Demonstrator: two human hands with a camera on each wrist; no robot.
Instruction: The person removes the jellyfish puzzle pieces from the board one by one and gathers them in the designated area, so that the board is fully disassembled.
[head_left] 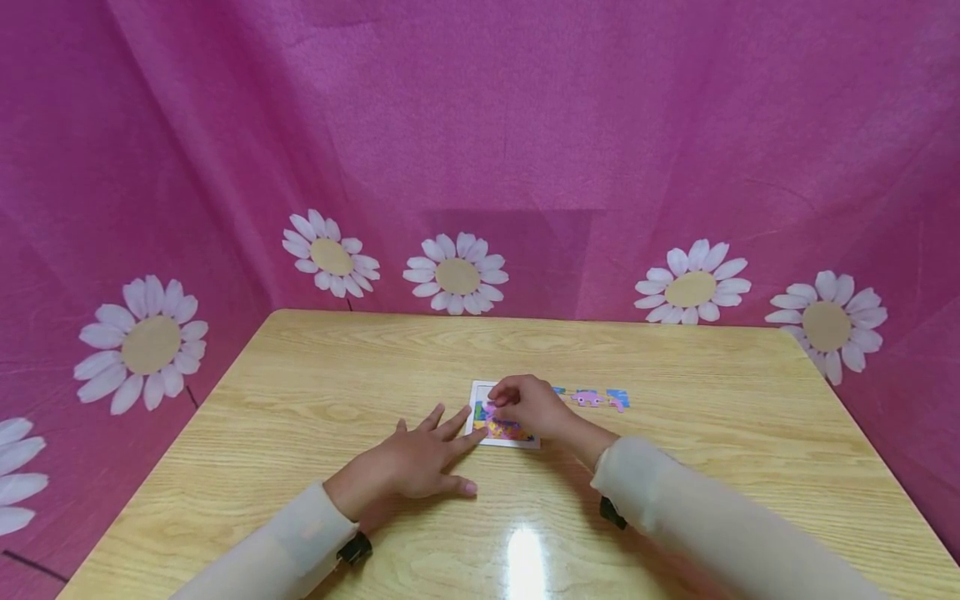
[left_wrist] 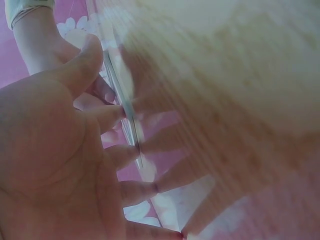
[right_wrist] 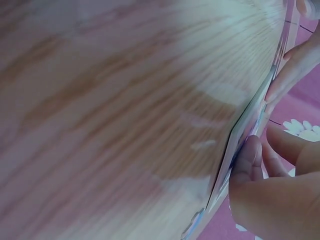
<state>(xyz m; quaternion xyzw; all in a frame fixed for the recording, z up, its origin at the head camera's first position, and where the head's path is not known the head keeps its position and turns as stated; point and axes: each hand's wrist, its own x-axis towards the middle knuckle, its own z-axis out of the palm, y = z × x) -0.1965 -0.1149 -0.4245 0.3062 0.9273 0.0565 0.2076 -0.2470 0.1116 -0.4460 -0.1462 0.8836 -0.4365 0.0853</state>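
Puzzle board (head_left: 501, 430): small, thin, white-edged square w/ bright picture (pink, yellow, blue) partly filled in. Lies flat on bench (head_left: 315, 375), approx centre, slightly toward far edge. Wrist views show it edge-on, very thin, blurred.

R hand (head_left: 528, 404): on top of board, fingers curled down onto picture area; whether a piece is pinched under the fingertips, can't tell. L hand (head_left: 416, 462): flat on bench, fingers spread & straight, fingertips (head_left: 471, 437) touching board's near-left edge; holds nothing. Both arms in pale long sleeves, dark strap at each wrist.

Loose pieces (head_left: 596, 398): a few, pink/purple & blue, in short row on bench just R of board, beyond R hand.

Bench: light wood grain, glossy, light glare at near edge. Room: pink cloth backdrop (head_left: 525, 125) on all sides, printed w/ white daisies.

Board near-square, no clear long axis; edges roughly parallel to bench edges, slight skew.
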